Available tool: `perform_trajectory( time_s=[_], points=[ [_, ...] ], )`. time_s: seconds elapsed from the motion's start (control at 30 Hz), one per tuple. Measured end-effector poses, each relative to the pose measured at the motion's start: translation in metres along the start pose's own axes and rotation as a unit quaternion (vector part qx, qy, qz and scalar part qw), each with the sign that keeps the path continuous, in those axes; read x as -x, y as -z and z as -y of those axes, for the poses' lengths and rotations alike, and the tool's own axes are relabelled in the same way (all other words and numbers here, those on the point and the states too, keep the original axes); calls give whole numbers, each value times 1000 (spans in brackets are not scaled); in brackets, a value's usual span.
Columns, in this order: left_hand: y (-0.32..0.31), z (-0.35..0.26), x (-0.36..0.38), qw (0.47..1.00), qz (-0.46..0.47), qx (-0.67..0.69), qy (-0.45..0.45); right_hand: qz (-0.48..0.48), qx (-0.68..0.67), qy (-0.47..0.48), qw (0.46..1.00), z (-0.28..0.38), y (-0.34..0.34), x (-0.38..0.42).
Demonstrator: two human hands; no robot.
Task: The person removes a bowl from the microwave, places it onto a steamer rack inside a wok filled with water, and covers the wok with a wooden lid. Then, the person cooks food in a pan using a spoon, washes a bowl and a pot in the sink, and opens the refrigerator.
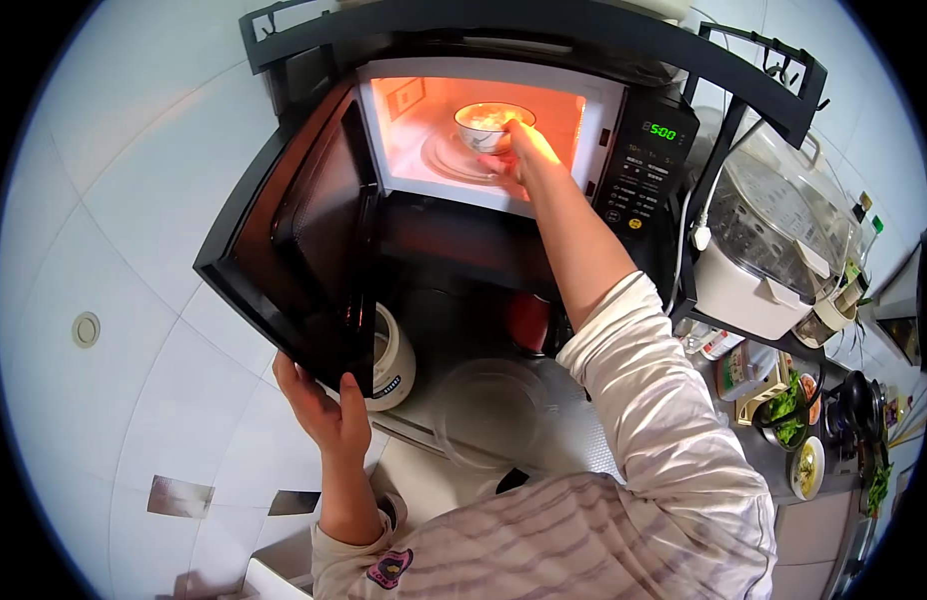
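Note:
A microwave oven (614, 125) stands with its lit interior exposed and its display reading 5:00. Inside, a patterned bowl (477, 138) with food in it is at the glass turntable (446, 162). My right hand (521, 152) reaches in and grips the bowl at its right side, thumb near the rim and fingers low beneath it. The microwave door (284, 225) is swung out to the left. My left hand (329, 405) holds the door's lower outer corner, with the thumb and fingers on either side of the edge.
Below the microwave are a cream canister (394, 365), a red object (530, 322) and a clear round lid (489, 410). A black rack (544, 28) frames the oven. To the right stand a clear-lidded steamer (764, 240), a bowl of food (808, 468) and leafy greens (784, 408).

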State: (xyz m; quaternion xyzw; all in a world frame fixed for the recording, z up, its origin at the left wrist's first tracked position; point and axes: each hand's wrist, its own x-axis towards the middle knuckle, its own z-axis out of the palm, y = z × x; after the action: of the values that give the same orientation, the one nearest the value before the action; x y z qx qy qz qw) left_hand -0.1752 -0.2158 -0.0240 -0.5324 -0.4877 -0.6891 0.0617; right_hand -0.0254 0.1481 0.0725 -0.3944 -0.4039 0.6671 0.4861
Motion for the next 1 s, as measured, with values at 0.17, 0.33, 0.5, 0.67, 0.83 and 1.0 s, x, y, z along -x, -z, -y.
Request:
perform_trajectory(
  time_s=[0.17,0.33,0.5,0.67,0.83,1.0],
  points=[
    [10,3,-4,1000,16,22,-3,21,-7,24,999,-4,8,2],
    [8,-21,15,919,-80,-247,-297,58,-75,2,996,-6,12,90],
    [-54,-43,54,969,113,196,98,252,-154,-33,955,-51,66,214],
    [-84,-72,96,753,178,390,499,218,-113,-141,959,-85,159,349],
    [-117,-137,168,824,554,16,123,169,-94,-114,974,-88,285,477],
    [-209,-253,270,462,515,515,507,73,-60,-29,995,-83,413,607]
  ],
)
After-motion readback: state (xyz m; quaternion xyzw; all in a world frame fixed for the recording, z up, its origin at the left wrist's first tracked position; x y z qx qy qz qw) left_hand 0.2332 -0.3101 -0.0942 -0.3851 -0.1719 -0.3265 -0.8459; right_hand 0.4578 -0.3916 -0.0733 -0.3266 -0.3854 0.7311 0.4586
